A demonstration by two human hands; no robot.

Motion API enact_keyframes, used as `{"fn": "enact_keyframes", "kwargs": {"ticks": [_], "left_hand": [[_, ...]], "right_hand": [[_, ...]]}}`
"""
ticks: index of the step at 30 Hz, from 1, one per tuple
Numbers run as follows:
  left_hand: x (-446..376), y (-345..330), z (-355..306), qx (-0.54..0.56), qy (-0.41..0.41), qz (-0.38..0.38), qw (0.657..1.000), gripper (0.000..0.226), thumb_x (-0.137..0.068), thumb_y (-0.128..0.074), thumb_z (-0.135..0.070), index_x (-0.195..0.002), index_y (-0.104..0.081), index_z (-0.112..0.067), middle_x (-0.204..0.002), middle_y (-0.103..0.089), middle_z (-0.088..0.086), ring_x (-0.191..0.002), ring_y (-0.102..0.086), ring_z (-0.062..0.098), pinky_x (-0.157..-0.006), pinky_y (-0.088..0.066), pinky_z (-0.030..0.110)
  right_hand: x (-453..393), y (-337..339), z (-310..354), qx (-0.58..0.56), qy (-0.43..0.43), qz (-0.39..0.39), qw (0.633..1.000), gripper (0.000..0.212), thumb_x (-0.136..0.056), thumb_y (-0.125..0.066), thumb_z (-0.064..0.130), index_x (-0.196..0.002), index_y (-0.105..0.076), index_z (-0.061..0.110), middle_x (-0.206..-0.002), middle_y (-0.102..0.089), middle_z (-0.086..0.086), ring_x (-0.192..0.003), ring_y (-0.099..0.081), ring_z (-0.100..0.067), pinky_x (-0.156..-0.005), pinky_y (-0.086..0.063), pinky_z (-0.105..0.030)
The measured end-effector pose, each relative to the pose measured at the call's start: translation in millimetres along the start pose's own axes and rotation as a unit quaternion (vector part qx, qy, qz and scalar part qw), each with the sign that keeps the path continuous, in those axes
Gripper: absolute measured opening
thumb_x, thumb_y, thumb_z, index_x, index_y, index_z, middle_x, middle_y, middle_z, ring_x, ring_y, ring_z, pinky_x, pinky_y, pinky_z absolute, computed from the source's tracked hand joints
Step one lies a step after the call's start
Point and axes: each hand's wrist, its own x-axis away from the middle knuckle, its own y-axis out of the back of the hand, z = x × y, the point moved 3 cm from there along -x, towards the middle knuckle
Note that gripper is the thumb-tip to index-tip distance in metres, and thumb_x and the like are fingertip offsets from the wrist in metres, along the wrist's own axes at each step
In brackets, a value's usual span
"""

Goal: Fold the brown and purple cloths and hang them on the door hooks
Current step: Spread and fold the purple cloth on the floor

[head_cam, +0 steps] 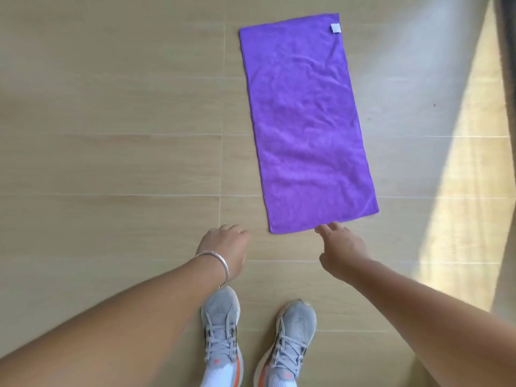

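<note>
A purple cloth [304, 118] lies spread flat on the floor, long side running away from me, with a small white label at its far right corner. My right hand [339, 247] reaches down with fingers apart, its fingertips at the cloth's near edge and holding nothing. My left hand [226, 247], with a silver bangle on the wrist, hangs left of the cloth's near left corner, apart from it, fingers loosely curled and empty. No brown cloth and no door hooks are in view.
The floor [111, 121] is pale wood-look tile. My two grey trainers [223, 328] stand just behind the hands. A bright sunlit strip [463, 219] crosses the right side, with a dark edge at the far right.
</note>
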Motion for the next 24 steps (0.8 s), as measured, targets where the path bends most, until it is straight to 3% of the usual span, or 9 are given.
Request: {"fn": "enact_keyframes", "kwargs": {"ticks": [5,9,12,16,18,20,22,24], "left_hand": [[-45.1,-49.3,-51.6,-0.003,-0.047,-0.009,0.999,0.031,-0.089,-0.058,-0.027,-0.118,-0.051,-0.021,-0.118,-0.053,0.0,-0.114,-0.05,0.023,-0.09,-0.04,0.035],[-95.5,-86.7,-79.3,-0.016,-0.054,-0.022,0.998,0.048,-0.086,-0.06,-0.022,-0.129,-0.04,-0.015,-0.126,-0.047,0.003,-0.122,-0.045,0.022,-0.096,-0.038,0.032],[-133.2,-113.4,-90.5,-0.031,-0.051,-0.014,0.998,0.073,-0.088,-0.056,-0.017,-0.148,-0.017,-0.003,-0.153,-0.021,0.014,-0.144,-0.02,0.026,-0.113,-0.027,0.034],[-170.3,-140.8,-94.7,-0.055,-0.045,-0.006,0.997,0.083,-0.088,-0.054,-0.024,-0.151,-0.004,-0.002,-0.159,-0.002,0.017,-0.147,-0.005,0.029,-0.117,-0.017,0.039],[-178.8,-149.8,-91.9,-0.069,-0.051,-0.031,0.996,0.087,-0.083,-0.057,-0.028,-0.152,-0.009,-0.006,-0.159,-0.004,0.015,-0.146,-0.007,0.028,-0.114,-0.021,0.04],[-182.8,-155.8,-87.5,-0.072,-0.061,-0.083,0.992,0.083,-0.074,-0.062,-0.026,-0.148,-0.028,-0.01,-0.155,-0.024,0.012,-0.14,-0.026,0.028,-0.104,-0.032,0.04],[-188.2,-154.7,-79.7,-0.065,-0.082,-0.155,0.982,0.066,-0.064,-0.069,-0.014,-0.128,-0.055,-0.015,-0.135,-0.052,0.007,-0.119,-0.051,0.028,-0.086,-0.047,0.039],[-192.6,-145.7,-70.9,-0.08,-0.098,-0.2,0.972,0.043,-0.068,-0.06,-0.004,-0.109,-0.063,-0.016,-0.112,-0.061,0.004,-0.097,-0.058,0.028,-0.067,-0.052,0.037]], "right_hand": [[-32.3,-33.7,-39.3,0.044,-0.007,-0.01,0.999,0.055,-0.079,-0.051,0.007,-0.13,-0.042,0.024,-0.126,-0.046,-0.001,-0.116,-0.047,-0.023,-0.084,-0.043,-0.034],[-63.9,-58.1,-75.2,0.109,-0.013,-0.039,0.993,0.055,-0.08,-0.054,0.009,-0.13,-0.038,0.024,-0.131,-0.041,-0.003,-0.119,-0.044,-0.023,-0.086,-0.039,-0.033],[-94.1,-68.8,-107.1,0.159,-0.033,-0.067,0.984,0.054,-0.08,-0.056,0.011,-0.129,-0.037,0.021,-0.133,-0.038,-0.005,-0.124,-0.04,-0.024,-0.093,-0.037,-0.033],[-131.4,-74.1,-147.1,0.223,-0.051,-0.094,0.969,0.053,-0.081,-0.054,0.011,-0.129,-0.035,0.017,-0.129,-0.038,-0.005,-0.123,-0.039,-0.024,-0.09,-0.038,-0.033],[-148.2,-75.5,-158.8,0.232,-0.039,-0.114,0.965,0.047,-0.083,-0.052,0.009,-0.127,-0.036,0.015,-0.125,-0.04,-0.006,-0.118,-0.043,-0.025,-0.087,-0.04,-0.033],[-162.6,-78.4,-166.7,0.225,-0.021,-0.14,0.964,0.037,-0.085,-0.05,0.006,-0.12,-0.04,0.013,-0.118,-0.043,-0.009,-0.108,-0.048,-0.029,-0.078,-0.041,-0.035],[-171.1,-80.5,-171.3,0.209,-0.004,-0.176,0.962,0.028,-0.086,-0.052,0.004,-0.112,-0.046,0.01,-0.11,-0.046,-0.013,-0.099,-0.05,-0.035,-0.069,-0.039,-0.038],[-172.1,-82.3,-171.8,0.184,0.009,-0.194,0.964,0.021,-0.084,-0.052,0.003,-0.104,-0.052,0.008,-0.1,-0.052,-0.015,-0.089,-0.054,-0.037,-0.065,-0.039,-0.04]]}}
